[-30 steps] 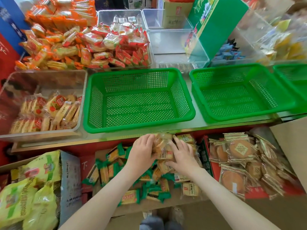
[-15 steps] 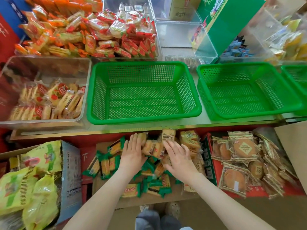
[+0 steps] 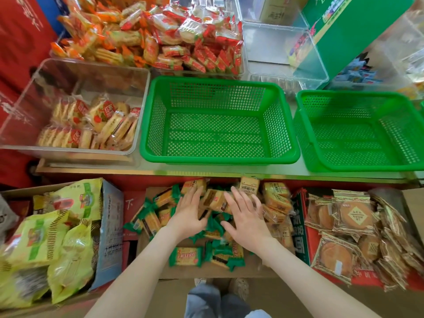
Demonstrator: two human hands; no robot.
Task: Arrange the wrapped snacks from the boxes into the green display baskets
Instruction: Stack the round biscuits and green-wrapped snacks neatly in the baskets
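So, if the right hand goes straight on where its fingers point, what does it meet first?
Probably the tan snack packs piled just ahead of the right hand; it seems almost on them. Behind those comes the shelf edge, then the green basket. Depth is unclear.

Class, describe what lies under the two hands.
The left hand and right hand rest on a heap of wrapped snacks in a cardboard box. Packets directly beneath the palms are hidden.

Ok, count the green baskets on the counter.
2. The middle basket sits centre frame; the right basket stands beside it, cut by the frame edge. More may lie beyond that edge.
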